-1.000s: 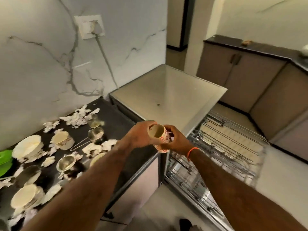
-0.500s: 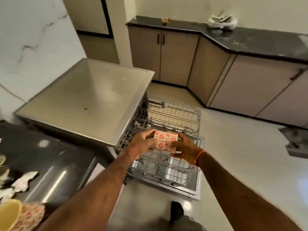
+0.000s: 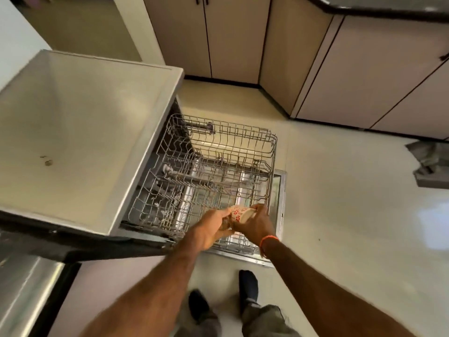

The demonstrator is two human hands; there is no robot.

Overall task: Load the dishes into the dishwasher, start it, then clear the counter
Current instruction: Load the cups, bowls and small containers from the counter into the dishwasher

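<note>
Kitchen floor, pale and glossy, beige base cabinets along the far wall. Dishwasher stands open beside the dark counter, its flat grey top filling the left of the view. Wire rack is pulled out over the dropped door; a second rack tier shows beneath or behind it, can't separate them cleanly. Rack looks bare of dishes from here.

Cup, cream with red flower print, sits between both hands over the rack's near-right corner, just inside the right edge wire. Left hand grips it from the near-left side, fingers curled round the body. Right hand holds it from the right, fingers wrapped over the top end. Orange band on the right wrist. Both hands clamped on the cup, roughly equal reach; neither is clearly nearer.

Key relation: the cup's long axis lies tilted, close to horizontal, pointing away and right. Which end is the mouth I can't tell for sure; the pale end faces far-right.

Judgement: step in hand is seating this cup in the rack, early in loading. Next move likely needs the axis rotated to vertical, mouth down, then lowered between tines directly below. Risk: rim catching a tine, or the cup tipping over once seated.
</note>
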